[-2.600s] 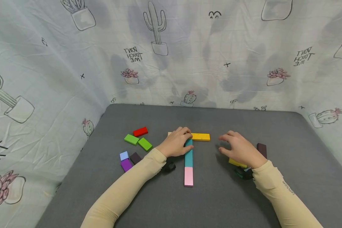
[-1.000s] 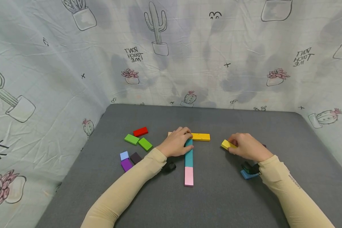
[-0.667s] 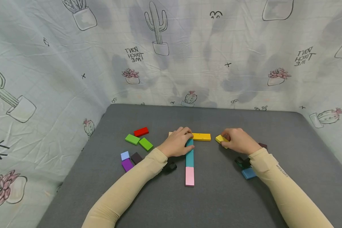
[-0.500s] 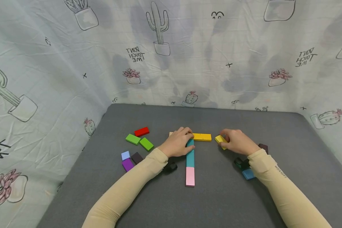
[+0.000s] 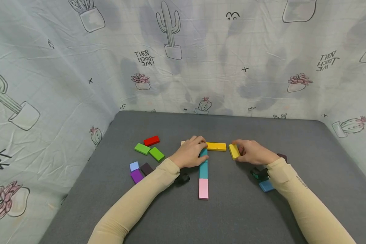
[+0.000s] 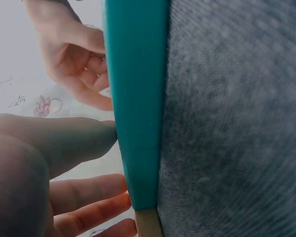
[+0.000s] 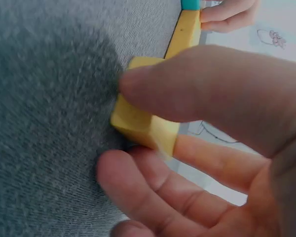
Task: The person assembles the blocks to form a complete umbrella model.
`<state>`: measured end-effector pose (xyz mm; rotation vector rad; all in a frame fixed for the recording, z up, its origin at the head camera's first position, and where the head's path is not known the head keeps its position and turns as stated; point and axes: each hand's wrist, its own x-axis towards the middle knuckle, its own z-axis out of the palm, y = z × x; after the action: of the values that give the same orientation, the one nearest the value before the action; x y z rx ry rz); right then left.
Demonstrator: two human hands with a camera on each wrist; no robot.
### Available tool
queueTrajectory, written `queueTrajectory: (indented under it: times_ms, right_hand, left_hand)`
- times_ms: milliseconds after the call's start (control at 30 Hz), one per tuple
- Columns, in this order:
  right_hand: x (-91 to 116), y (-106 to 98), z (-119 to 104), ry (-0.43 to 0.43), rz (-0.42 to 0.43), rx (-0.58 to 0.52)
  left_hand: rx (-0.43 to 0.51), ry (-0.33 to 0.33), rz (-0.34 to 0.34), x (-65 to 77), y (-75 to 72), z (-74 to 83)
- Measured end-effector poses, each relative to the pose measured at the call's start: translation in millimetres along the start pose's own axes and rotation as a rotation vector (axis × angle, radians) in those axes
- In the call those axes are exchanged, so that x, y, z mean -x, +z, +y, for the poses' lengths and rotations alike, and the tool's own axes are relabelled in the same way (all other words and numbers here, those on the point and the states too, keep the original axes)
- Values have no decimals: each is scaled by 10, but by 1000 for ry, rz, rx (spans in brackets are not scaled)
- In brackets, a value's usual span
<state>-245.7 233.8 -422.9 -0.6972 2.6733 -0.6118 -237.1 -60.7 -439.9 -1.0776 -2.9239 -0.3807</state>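
My right hand (image 5: 254,151) pinches a yellow block (image 5: 233,151) between thumb and fingers. The block lies crosswise, a small gap to the right of the orange-yellow block (image 5: 217,146). My left hand (image 5: 187,152) rests over the top of a T-like layout, its thumb and fingertips touching the teal blocks (image 6: 138,89). Those teal blocks run toward me in a column that ends in a pink block (image 5: 203,189). A pale wooden block (image 5: 183,143) shows only a corner behind my left hand.
Left of my left arm lie a red block (image 5: 151,140), two green blocks (image 5: 142,148), a light blue block (image 5: 134,166), a purple block (image 5: 137,176) and a dark block (image 5: 146,168). Beside my right forearm are a blue block (image 5: 266,185) and another dark block (image 5: 282,157).
My right hand, earlier holding nothing, has picked up the yellow block and carried it left toward the orange-yellow one, then turned it crosswise. The left hand keeps its place.
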Motion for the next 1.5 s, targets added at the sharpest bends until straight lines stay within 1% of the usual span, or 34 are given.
queueTrajectory:
  times_ms: [167, 367, 600, 800, 1300, 1500]
  right_hand:
    - [-95, -10, 6, 11, 36, 11]
    - [-217, -15, 15, 42, 37, 5]
    - [-306, -30, 14, 36, 66, 3]
    - [-368, -24, 6, 48, 76, -1]
    - [-386, 2, 25, 27, 107, -7]
    - [-395, 23, 22, 32, 124, -6]
  left_hand:
    - [-1, -2, -1, -3, -6, 3]
    - [-7, -5, -3, -6, -2, 7]
    - [-9, -6, -5, -7, 1, 2]
    - [-3, -7, -6, -8, 2, 2]
    - [-6, 7, 4, -5, -4, 3]
    - [-5, 3, 0, -3, -9, 10]
